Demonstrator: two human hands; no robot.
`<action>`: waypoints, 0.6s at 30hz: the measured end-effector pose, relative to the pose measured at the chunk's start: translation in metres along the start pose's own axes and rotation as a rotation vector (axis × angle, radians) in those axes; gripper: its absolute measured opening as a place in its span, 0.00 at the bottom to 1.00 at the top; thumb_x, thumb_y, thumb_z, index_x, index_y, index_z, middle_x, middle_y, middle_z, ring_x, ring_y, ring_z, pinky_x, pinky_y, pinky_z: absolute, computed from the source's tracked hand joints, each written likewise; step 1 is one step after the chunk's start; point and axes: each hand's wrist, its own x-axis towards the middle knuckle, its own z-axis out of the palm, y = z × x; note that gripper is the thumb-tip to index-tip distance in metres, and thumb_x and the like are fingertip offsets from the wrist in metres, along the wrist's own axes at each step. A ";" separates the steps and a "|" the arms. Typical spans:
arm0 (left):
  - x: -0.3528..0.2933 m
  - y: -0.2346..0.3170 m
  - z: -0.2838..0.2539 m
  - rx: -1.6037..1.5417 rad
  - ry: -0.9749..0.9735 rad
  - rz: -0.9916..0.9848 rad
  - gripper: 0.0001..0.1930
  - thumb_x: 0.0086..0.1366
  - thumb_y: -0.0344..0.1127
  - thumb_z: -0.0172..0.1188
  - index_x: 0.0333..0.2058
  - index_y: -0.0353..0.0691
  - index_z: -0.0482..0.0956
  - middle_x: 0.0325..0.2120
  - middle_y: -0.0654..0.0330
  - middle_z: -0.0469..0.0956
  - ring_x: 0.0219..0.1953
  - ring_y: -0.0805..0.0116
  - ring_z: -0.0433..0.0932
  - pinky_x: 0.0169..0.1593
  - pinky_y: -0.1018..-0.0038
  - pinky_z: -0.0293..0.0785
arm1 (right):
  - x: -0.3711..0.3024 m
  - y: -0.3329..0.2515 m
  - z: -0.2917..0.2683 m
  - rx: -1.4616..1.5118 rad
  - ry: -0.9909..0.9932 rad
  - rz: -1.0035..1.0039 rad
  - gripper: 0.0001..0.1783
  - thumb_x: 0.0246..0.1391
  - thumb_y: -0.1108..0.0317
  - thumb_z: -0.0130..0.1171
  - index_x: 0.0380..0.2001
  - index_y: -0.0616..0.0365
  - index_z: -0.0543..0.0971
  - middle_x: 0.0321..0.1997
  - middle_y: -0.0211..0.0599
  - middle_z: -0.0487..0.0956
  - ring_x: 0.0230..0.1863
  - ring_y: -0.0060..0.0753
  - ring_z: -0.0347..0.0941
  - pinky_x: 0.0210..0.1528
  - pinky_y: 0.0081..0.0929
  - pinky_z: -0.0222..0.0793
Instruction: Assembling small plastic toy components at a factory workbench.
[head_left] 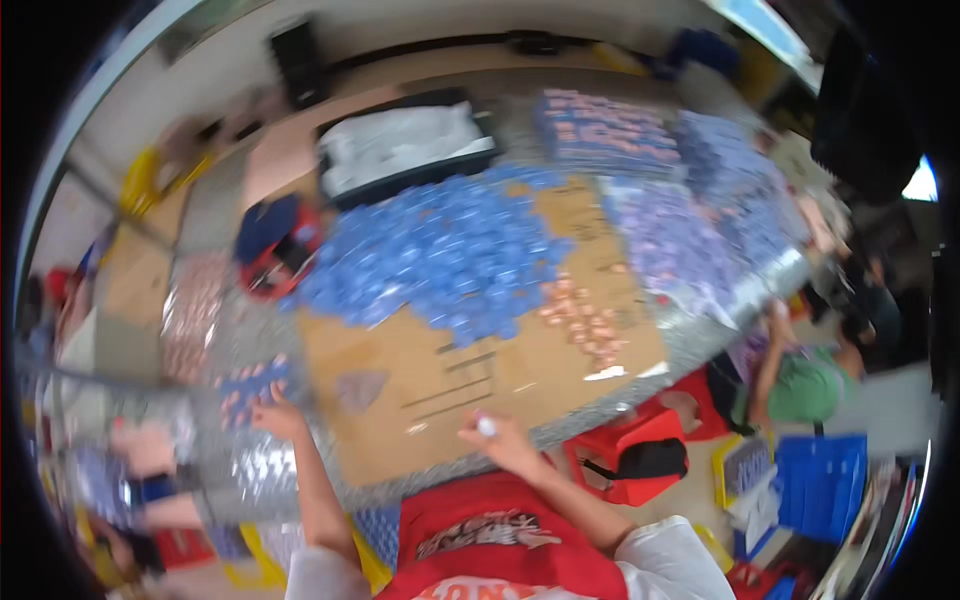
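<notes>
Nearest the head camera is the wearer's red apron, at the near edge of a large brown cardboard sheet on a worktable. Just left of the sheet lies a blue mat dotted with small pink pieces. The left hand reaches to its edge, fingers pointing down and fairly narrow; blur hides whether they pinch a piece, so I cannot tell. Over the sheet's near edge, the right hand has its fingers curled around a small white object, its kind unclear. A heap of shiny blue pieces covers the sheet's far part, and loose pink pieces are scattered on its right part.

For careful handling, light fingertips at the mat seem best, since a heavy palm could shift the pink dots out of place. The white object is probably best held low and steady, clear of the scattered pieces. Keeping the sheet's bare near part free would likely leave both wrists room.
</notes>
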 end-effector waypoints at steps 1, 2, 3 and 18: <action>-0.039 0.040 -0.007 -0.158 -0.197 0.131 0.25 0.52 0.51 0.58 0.39 0.35 0.71 0.38 0.44 0.71 0.43 0.51 0.69 0.39 0.61 0.68 | -0.005 0.012 -0.004 0.033 0.087 -0.018 0.21 0.45 0.60 0.60 0.40 0.62 0.73 0.29 0.35 0.76 0.29 0.20 0.69 0.32 0.21 0.66; -0.075 0.064 -0.011 -0.324 -0.389 0.243 0.24 0.52 0.48 0.58 0.41 0.35 0.70 0.40 0.43 0.70 0.44 0.51 0.68 0.41 0.61 0.67 | -0.009 -0.014 -0.016 0.034 0.086 0.095 0.20 0.45 0.60 0.59 0.39 0.62 0.73 0.29 0.34 0.75 0.29 0.20 0.67 0.32 0.23 0.65; -0.114 0.083 -0.001 -0.357 -0.519 0.420 0.25 0.51 0.47 0.59 0.42 0.34 0.70 0.40 0.44 0.70 0.44 0.50 0.67 0.42 0.61 0.67 | -0.010 -0.019 -0.025 0.016 0.036 0.053 0.17 0.46 0.62 0.57 0.38 0.61 0.72 0.28 0.35 0.74 0.29 0.24 0.66 0.32 0.25 0.65; -0.190 0.139 -0.077 -1.096 -1.126 -0.079 0.24 0.53 0.27 0.56 0.50 0.34 0.63 0.44 0.52 0.68 0.44 0.64 0.69 0.46 0.73 0.68 | 0.005 -0.021 -0.087 0.339 0.304 -0.205 0.25 0.41 0.65 0.64 0.43 0.60 0.68 0.38 0.31 0.71 0.39 0.21 0.66 0.39 0.22 0.65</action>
